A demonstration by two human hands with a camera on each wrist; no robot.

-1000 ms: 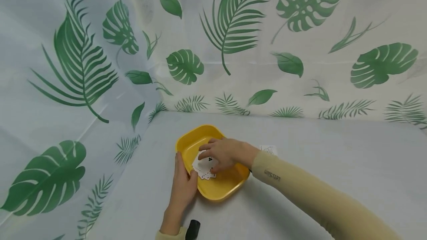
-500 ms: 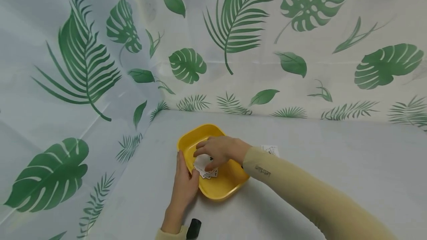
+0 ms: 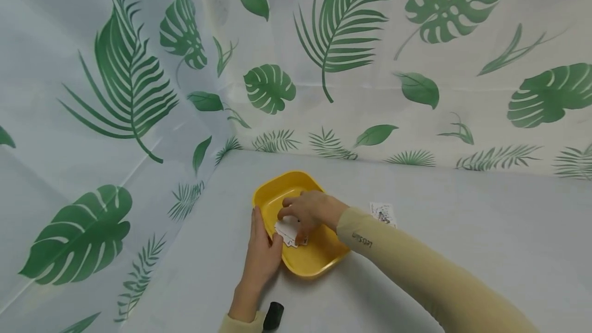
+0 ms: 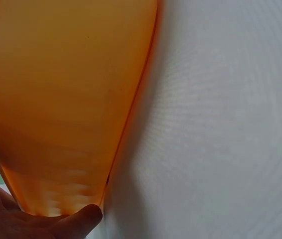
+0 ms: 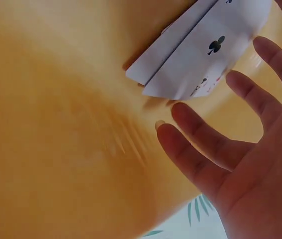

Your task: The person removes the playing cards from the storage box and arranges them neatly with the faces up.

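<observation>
My left hand (image 3: 261, 258) grips the left side of a yellow plastic basin (image 3: 319, 266), thumb at the rim and the other fingers along the outer wall. The basin's translucent orange side (image 4: 71, 89) fills much of the left wrist view, with fingers at its end. Inside the basin lies a loose, overlapping pile of playing cards (image 3: 288, 230). Over it, my right hand (image 3: 312, 209) has its fingers spread, thumb on the near side. The right wrist view shows a club card (image 5: 201, 64) on top, with fingertips close along its edge.
Another playing card (image 3: 383, 214) lies on the white tabletop (image 3: 462, 220), right of the basin and partly behind the right sleeve. White sheeting (image 3: 347, 76) printed with green leaves stands behind and to the left. A black strap (image 3: 274, 315) is at the left wrist.
The view has shifted slightly, so the scene sits farther right. My right hand has moved a little over the cards, and the pile's outline has altered. My left hand keeps its grip on the basin.
</observation>
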